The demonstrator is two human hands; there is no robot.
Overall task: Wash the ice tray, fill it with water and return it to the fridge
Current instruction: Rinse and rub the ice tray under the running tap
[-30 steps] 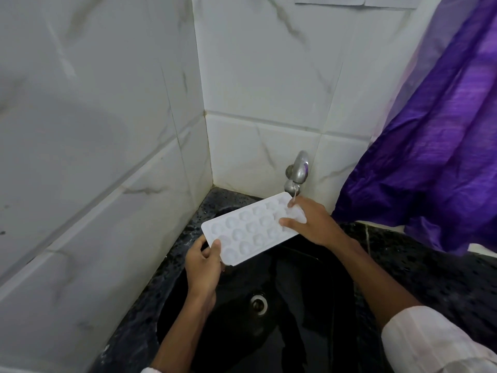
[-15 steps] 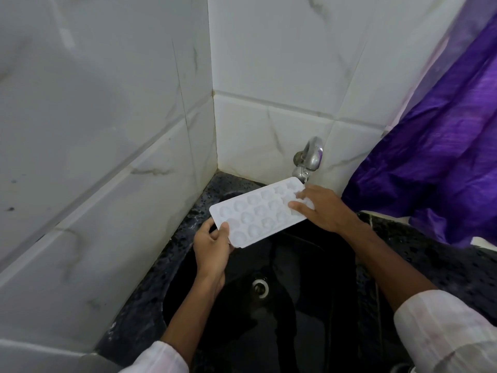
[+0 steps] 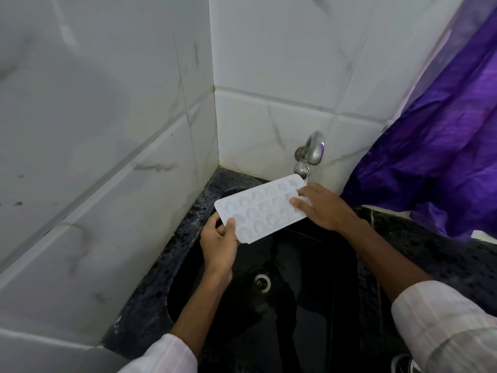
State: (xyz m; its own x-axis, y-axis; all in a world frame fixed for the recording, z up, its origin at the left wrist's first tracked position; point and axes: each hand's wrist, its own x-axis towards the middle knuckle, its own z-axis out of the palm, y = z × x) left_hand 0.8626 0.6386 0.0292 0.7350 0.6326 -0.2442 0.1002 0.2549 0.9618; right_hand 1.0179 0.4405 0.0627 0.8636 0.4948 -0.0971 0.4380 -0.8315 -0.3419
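Over the back-left part of the black sink (image 3: 309, 265), I read the white ice tray (image 3: 258, 208) held clear of the basin, cavities facing up, with its long axis running from the near left toward the back wall. Its far end sits directly beneath the spout of the metal tap (image 3: 309, 154), touching it or nearly so. A thin thread of water appears to leave the spout there.

The left hand (image 3: 219, 246) pinches the tray's near end, with the thumb pressed on the upper face and the fingers curled under the edge. The right hand (image 3: 322, 207) lies on the far end, just below the tap, with its digits extended across the upper face. I cannot tell whether any digit wraps beneath the tray.

The drain (image 3: 261, 282) sits at the basin floor, below and near the tray. A speckled dark counter (image 3: 443, 259) borders the sink's right edge, and a purple curtain (image 3: 443, 157) hangs over that counter's back edge. White marbled tiles (image 3: 107, 130) line the sink's left and back edges.
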